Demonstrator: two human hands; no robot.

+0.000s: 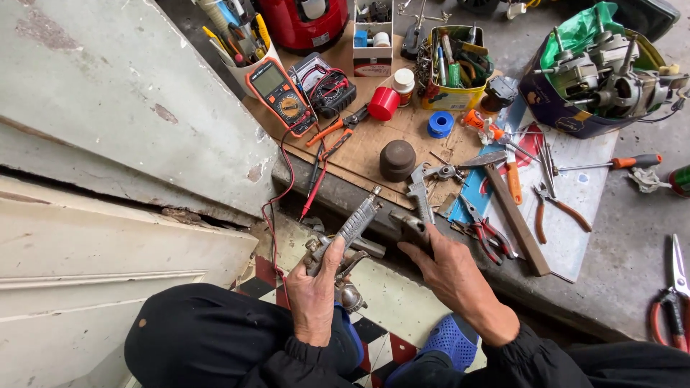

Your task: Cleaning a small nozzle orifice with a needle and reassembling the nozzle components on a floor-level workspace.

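My left hand (315,287) grips a grey metal spray-gun-like tool (352,230) by its body, its barrel pointing up and to the right toward the step edge. My right hand (449,269) is closed on a small dark brown metal part (413,226) right beside the tool's barrel. Both hands hover over my knees in dark trousers, above a checkered floor (381,334). My blue perforated sandal (449,341) sits below the right wrist.
On the raised ledge lie a hammer (507,197), an adjustable wrench (418,194), red-handled pliers (489,237), orange pliers (553,208), a screwdriver (618,163), an orange multimeter (282,90) with red and black leads, a brown round cap (397,158), a yellow tool tin (453,68) and a motor (611,72). Shears (672,298) lie far right.
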